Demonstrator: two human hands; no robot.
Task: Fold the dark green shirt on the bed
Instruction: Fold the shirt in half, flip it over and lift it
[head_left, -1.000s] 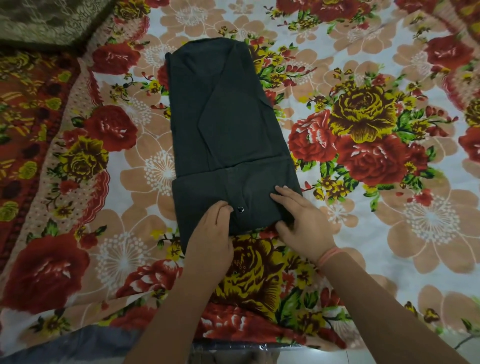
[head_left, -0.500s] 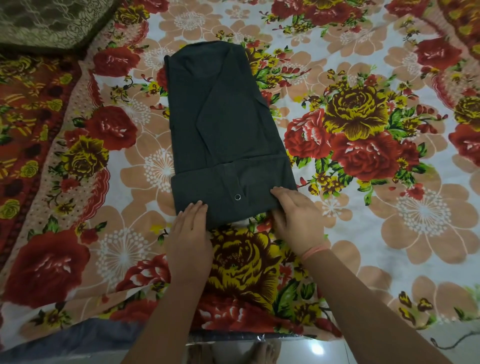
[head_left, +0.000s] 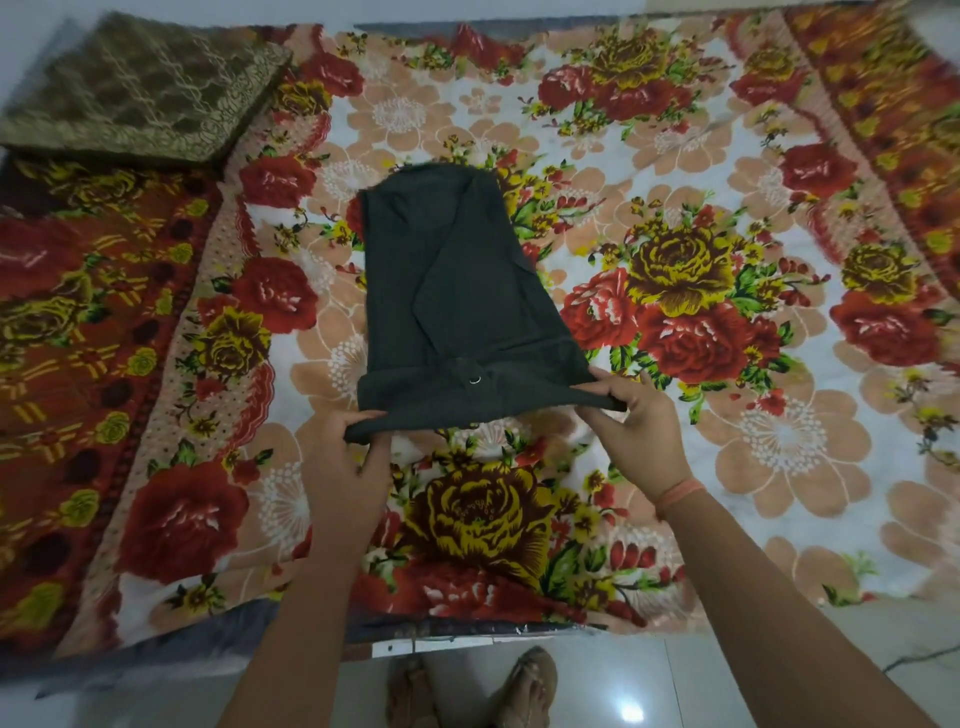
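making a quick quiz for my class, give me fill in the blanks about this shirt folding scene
1. The left hand grips the dark green shirt at its near left corner; the right hand grips its near ___ corner.
2. The orange band sits on the right ___.
3. The brown patterned cushion lies at the bed's far ___ corner.
Missing words: right; wrist; left

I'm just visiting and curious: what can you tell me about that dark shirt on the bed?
The dark green shirt looks like soft, matte fabric, folded into a long narrow panel lying lengthwise on the floral bedspread. Its near end is turned up into a band showing a small metal ring. The left hand and right hand pinch the two near corners, which seem raised.
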